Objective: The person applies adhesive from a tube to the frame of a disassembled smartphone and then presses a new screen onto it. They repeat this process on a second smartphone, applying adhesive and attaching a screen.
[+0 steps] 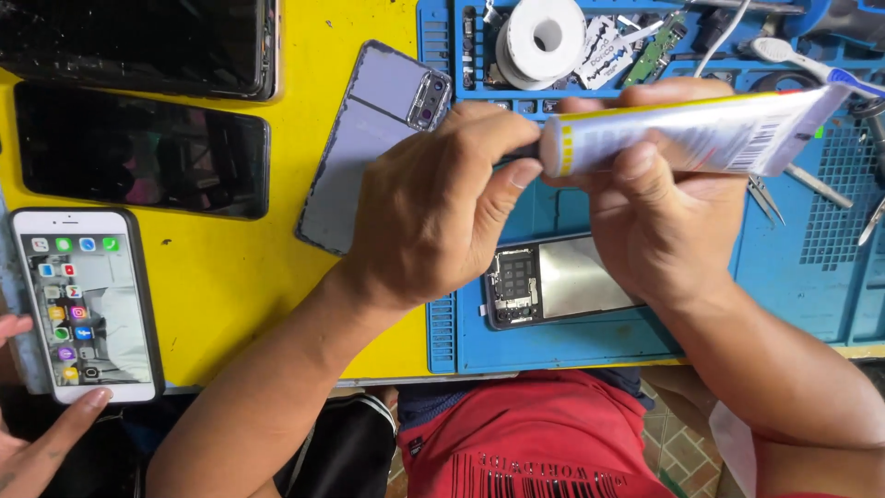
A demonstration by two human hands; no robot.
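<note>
Right hand [659, 217]: grip closed around a white and yellow glue tube [691, 136], fingers wrapped over the body, thumb across the front. Tube held level above the worktop [240, 277], its flat crimped end pointing away from the grip toward the person's right.

Left hand [433, 207]: thumb and forefinger pinched tight on the dark cap end of the tube, just beside the right grip. The two hands touch at the tube's neck. Whether the cap itself is on or off: cannot tell, fingers cover it.

Directly below both grips: an opened phone [553, 286] lying flat on the blue repair mat [590, 341], circuit board and silver plate exposed. Not touched by either hand.

Beyond the left grip, partly hidden by its knuckles: a lilac phone back cover [369, 138] with camera cut-out, tilted, lying across the yellow surface and the mat's edge.

Beyond the right grip: a white tape roll [539, 41] in the mat's tray, tweezers [811, 184] under the tube's far end.

Well apart, on the left-hand side: two dark-screened phones [138, 152], and a white phone [88, 304] with lit screen, touched by another person's hand [37, 443].
</note>
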